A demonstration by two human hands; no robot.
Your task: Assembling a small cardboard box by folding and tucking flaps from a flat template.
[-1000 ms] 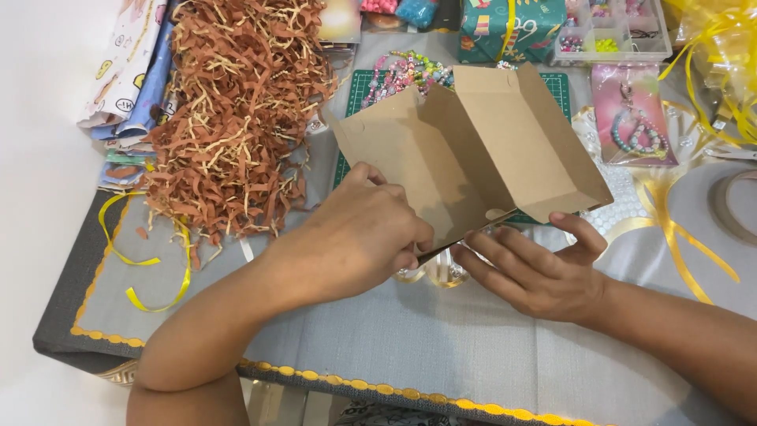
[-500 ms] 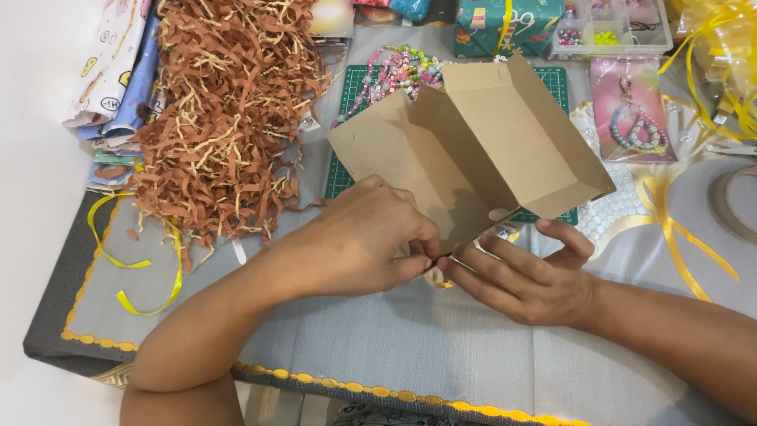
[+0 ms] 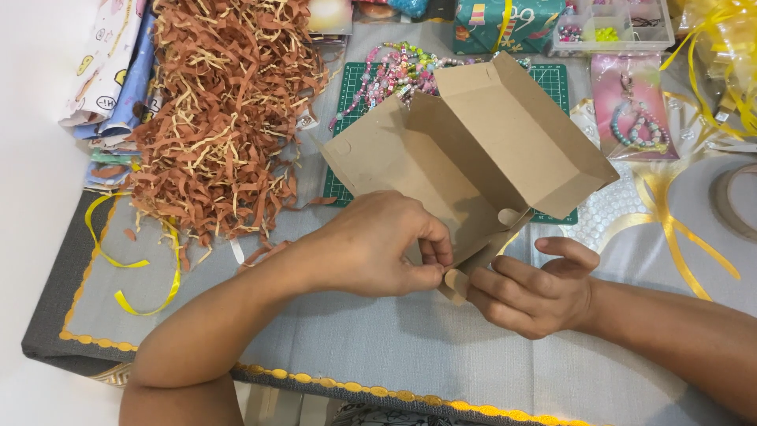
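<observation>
A brown cardboard box blank (image 3: pixel 473 150), partly folded, stands tilted above the grey table mat (image 3: pixel 394 347). My left hand (image 3: pixel 378 244) pinches the box's lower edge between thumb and fingers. My right hand (image 3: pixel 536 288) grips the same lower corner from the right, fingers curled round a small rounded tab. The two hands nearly touch at that corner. The box hides part of the green cutting mat (image 3: pixel 552 79) behind it.
A big heap of brown shredded paper (image 3: pixel 221 118) lies at the left, with folded printed cloths (image 3: pixel 110 71) beside it. Colourful bead strings (image 3: pixel 394 67), a clear bead tray (image 3: pixel 615 24), a pink packet (image 3: pixel 639 106), yellow ribbons (image 3: pixel 678 237) and a tape roll (image 3: pixel 737 201) sit behind and right.
Both hands have shifted slightly lower and closer together on the box's bottom corner. The box has tilted a little and its flaps stand more open.
</observation>
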